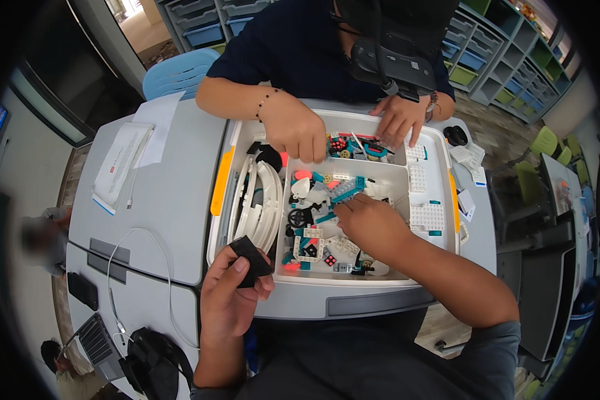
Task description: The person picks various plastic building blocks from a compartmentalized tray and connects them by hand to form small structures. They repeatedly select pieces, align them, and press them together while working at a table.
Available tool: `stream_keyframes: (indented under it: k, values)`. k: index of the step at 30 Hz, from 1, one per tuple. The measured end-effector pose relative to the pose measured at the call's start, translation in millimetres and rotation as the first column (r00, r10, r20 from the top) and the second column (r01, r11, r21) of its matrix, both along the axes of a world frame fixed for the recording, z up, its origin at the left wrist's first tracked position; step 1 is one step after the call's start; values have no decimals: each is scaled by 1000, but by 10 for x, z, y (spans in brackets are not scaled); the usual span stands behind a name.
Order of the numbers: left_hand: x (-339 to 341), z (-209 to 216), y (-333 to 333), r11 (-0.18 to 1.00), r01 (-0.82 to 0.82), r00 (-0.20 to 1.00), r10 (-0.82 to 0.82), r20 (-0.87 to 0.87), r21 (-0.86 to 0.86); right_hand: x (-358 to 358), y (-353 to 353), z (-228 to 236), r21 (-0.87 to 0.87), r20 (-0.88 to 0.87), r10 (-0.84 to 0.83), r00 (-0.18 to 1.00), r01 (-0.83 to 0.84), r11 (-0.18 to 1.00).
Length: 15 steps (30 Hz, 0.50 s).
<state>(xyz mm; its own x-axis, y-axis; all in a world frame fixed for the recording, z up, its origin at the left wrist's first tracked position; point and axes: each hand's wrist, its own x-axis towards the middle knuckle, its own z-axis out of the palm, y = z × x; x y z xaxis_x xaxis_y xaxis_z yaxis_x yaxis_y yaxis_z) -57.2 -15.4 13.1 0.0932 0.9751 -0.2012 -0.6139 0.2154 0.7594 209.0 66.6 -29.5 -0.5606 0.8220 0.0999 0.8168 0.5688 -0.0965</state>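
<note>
My left hand (230, 293) grips a flat black rectangular piece (251, 261) between thumb and fingers, just over the near left corner of a white storage box (393, 283). My right hand (370, 223) reaches into the box's middle compartment, fingers bent together and tips hidden among the bricks. Close to those fingertips lies a teal beam (348, 191). Around it are loose building pieces: a black wheel (300, 218), a white open frame (309, 249) and a white heart-shaped piece (301, 187).
Across the table, a person's hand (296, 135) hangs over the box, their other hand (403, 119) at the far compartment. Curved white tracks (260, 207) fill the left compartment. A white cable (170, 273), laptop (101, 347) and black bag (155, 363) lie to the left.
</note>
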Motion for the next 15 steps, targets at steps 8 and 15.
stream_keyframes:
  k: [8, 15]
  values:
    - [-67, 24, -33, 998, -56, 992, 57, -114, 17, 33, -24, 43, 33, -52, 50, 997, -48, 998]
    - [-190, -7, -37, 982, -150, 987, 141, 78, 116, 118, -107, 483, -88, -476, -102, 874, 68, 994]
